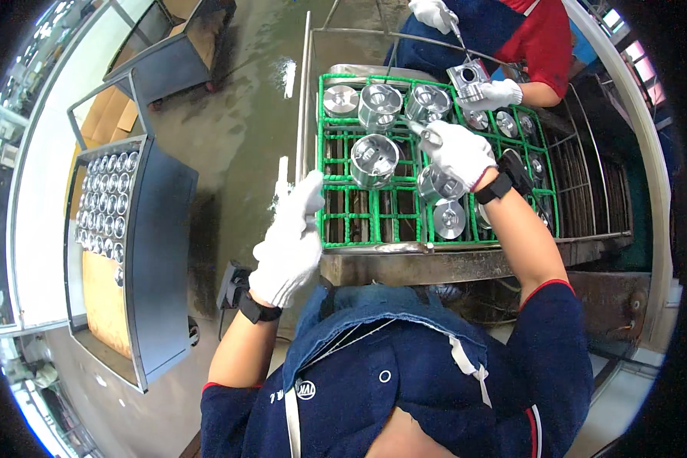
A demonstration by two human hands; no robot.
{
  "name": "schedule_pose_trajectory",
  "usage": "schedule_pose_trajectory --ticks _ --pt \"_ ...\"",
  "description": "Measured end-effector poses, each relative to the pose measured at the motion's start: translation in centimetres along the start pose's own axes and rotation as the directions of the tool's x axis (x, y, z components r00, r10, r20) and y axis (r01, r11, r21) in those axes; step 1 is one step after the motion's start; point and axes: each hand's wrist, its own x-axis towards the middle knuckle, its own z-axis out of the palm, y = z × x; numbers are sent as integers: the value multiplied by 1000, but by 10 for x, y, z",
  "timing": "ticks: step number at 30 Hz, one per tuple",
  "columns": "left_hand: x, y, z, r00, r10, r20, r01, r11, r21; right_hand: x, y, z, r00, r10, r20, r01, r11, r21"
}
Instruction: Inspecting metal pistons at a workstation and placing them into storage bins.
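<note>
My left hand (288,243), in a white glove, is at the left edge of a green-wrapped wire rack (349,246). Its fingers are stretched out and nothing shows in them. Over the middle of the rack, my gloved right hand (459,155) has its fingers bent together around something greyish that I cannot make out. Just under that hand a shiny metal piston (437,185) is partly hidden. One more piston (375,160) stands in the rack to the left of the hand. Behind it are a hollow piston (380,105), another piston (427,102) and a flat-topped one (340,100).
Across the rack, a co-worker's gloved hand (490,95) holds a metal piston (469,79), and the other gloved hand (433,14) grips a thin tool. On the left stands a grey cart (164,259) with rows of pistons (108,195). A metal frame rail (308,99) borders the rack.
</note>
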Motion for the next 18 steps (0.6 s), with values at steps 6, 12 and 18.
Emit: schedule_pose_trajectory --ticks 6,12,18 --pt "-1 0 5 999 -40 -15 39 995 -91 -2 13 10 988 -157 -15 158 986 61" --pt "-1 11 4 994 -104 -27 102 993 -63 -10 8 5 991 -134 8 134 990 38" --pt "-1 14 0 990 -136 -38 138 989 50 -38 13 -20 962 -75 264 35 988 152"
